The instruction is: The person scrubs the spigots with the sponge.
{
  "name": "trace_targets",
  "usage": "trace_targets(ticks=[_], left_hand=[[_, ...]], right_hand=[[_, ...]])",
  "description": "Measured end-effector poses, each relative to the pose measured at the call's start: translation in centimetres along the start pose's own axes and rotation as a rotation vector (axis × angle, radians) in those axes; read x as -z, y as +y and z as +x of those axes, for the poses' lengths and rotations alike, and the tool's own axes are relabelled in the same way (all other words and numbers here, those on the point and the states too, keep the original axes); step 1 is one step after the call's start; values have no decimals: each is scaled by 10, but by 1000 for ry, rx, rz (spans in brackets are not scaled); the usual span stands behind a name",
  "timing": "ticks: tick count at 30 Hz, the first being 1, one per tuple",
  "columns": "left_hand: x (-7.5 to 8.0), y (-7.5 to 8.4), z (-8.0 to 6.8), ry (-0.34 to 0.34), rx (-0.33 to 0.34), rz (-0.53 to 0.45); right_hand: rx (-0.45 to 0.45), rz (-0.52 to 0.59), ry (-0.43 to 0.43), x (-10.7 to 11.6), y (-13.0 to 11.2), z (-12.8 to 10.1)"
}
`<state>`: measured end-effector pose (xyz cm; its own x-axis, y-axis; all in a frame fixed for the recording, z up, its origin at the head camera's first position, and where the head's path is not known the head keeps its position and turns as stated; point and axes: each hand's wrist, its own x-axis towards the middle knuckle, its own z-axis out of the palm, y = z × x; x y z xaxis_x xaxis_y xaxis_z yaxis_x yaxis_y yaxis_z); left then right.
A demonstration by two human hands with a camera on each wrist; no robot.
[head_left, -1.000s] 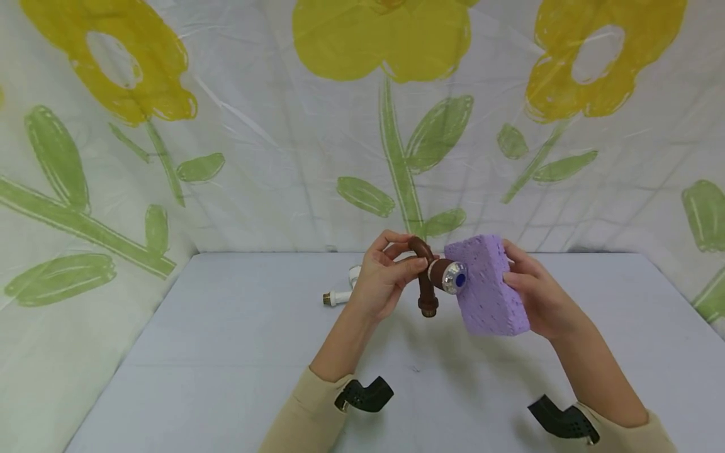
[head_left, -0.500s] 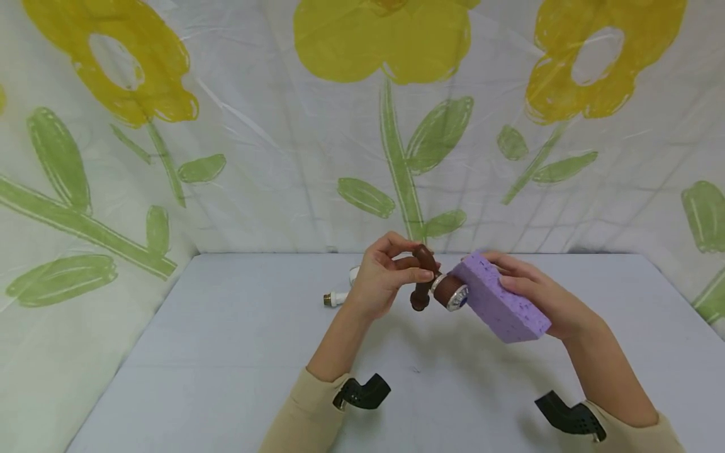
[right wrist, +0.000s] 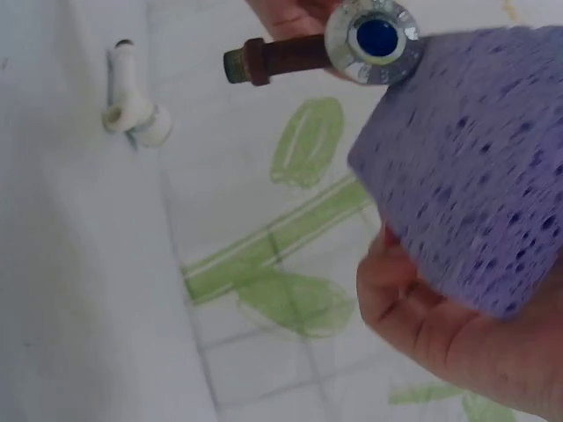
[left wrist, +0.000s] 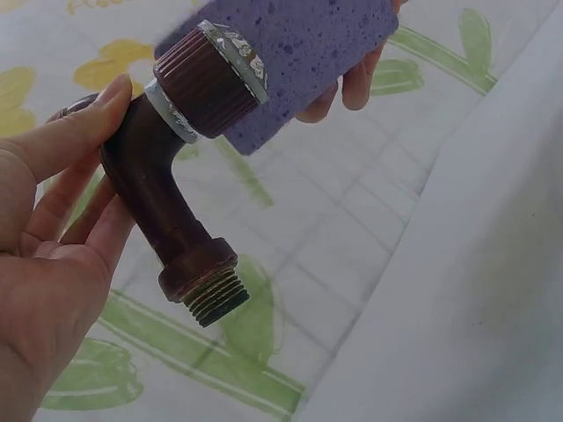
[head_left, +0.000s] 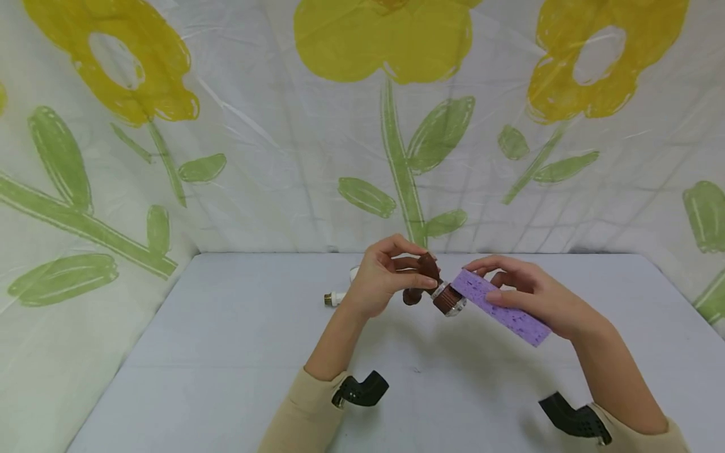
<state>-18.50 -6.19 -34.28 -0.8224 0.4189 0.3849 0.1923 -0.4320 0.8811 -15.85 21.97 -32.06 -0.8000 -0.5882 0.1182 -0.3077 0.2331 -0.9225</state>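
My left hand [head_left: 385, 277] pinches a brown faucet [left wrist: 149, 167] by its bent body, thumb on one side and fingers behind. Its threaded brass end [left wrist: 215, 297] points down in the left wrist view. The ribbed knob has silver rims and a blue centre [right wrist: 376, 37]. My right hand [head_left: 532, 292] grips a purple sponge [right wrist: 475, 158] between thumb and fingers, seen nearly edge-on in the head view. One end of the sponge lies right at the faucet's knob. Both things are held up over the table.
A white faucet [right wrist: 132, 97] with a brass threaded end lies on the white table [head_left: 226, 352], partly hidden behind my left hand in the head view. A curtain [head_left: 255, 157] with painted yellow flowers hangs behind the table's back edge.
The sponge has turned from showing its broad face to nearly edge-on, its near end shifting right. The faucet has tilted, so its knob points lower and its threaded end swings left.
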Motion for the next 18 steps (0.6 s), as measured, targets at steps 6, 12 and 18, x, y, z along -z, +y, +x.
trace_targets(ticks=[6, 12, 18], left_hand=[[0, 0, 0, 17, 21, 32], [0, 1, 1, 50, 49, 75], [-3, 2, 1, 79, 79, 97]], right_hand=[[-26, -118, 92, -4, -7, -1], [57, -182, 102, -6, -9, -2], [29, -290, 193, -9, -11, -3]])
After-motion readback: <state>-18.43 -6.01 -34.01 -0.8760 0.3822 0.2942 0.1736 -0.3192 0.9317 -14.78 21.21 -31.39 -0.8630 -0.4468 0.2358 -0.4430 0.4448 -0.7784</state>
